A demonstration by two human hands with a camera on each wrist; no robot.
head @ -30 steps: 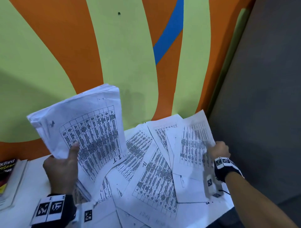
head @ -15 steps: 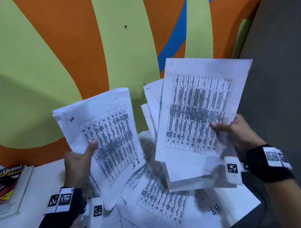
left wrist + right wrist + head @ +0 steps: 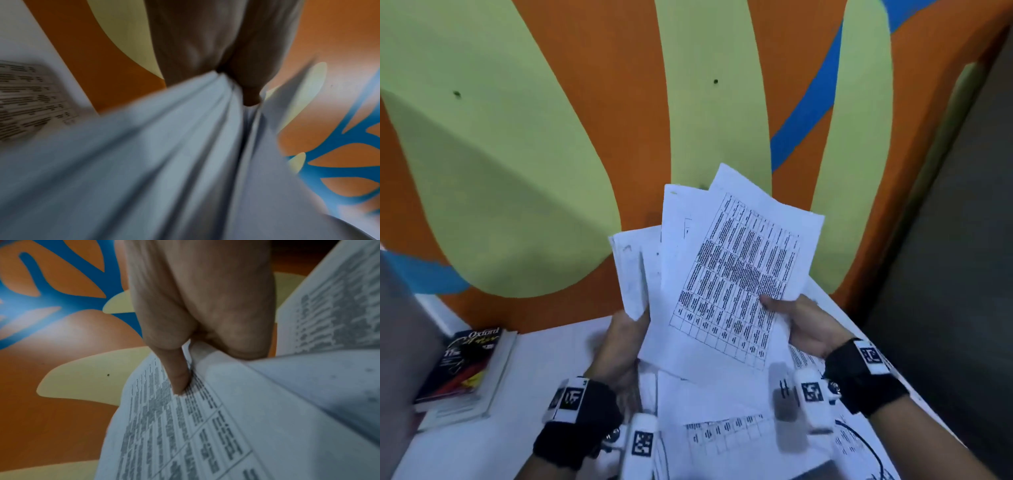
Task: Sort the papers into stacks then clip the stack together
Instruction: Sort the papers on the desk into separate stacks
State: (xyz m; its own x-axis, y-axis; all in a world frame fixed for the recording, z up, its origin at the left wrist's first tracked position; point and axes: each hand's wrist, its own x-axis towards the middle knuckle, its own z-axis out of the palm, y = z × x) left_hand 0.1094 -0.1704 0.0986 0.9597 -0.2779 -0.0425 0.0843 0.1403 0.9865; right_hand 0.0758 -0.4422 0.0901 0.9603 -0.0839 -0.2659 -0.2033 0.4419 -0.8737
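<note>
- Nearest me, loose printed sheets (image 3: 726, 433) lie scattered on the white table (image 3: 493, 442), its right edge just beside my right wrist.
- My left hand (image 3: 625, 346) has its fingers wrapped round the thick stack (image 3: 631, 274), held upright above the table.
- My right hand (image 3: 803, 323), thumb on top and fingers curled under, pinches the gathered sheets (image 3: 736, 281); half a second ago they hung well apart from the stack, now they overlap it.
- I judge the merge is under way; squaring and clipping remain, and I see no clip.
- Left, the Oxford book (image 3: 465, 363) sits clear.
- Beyond, the painted wall (image 3: 551, 137) stands close behind the table, so open room lies upward.
</note>
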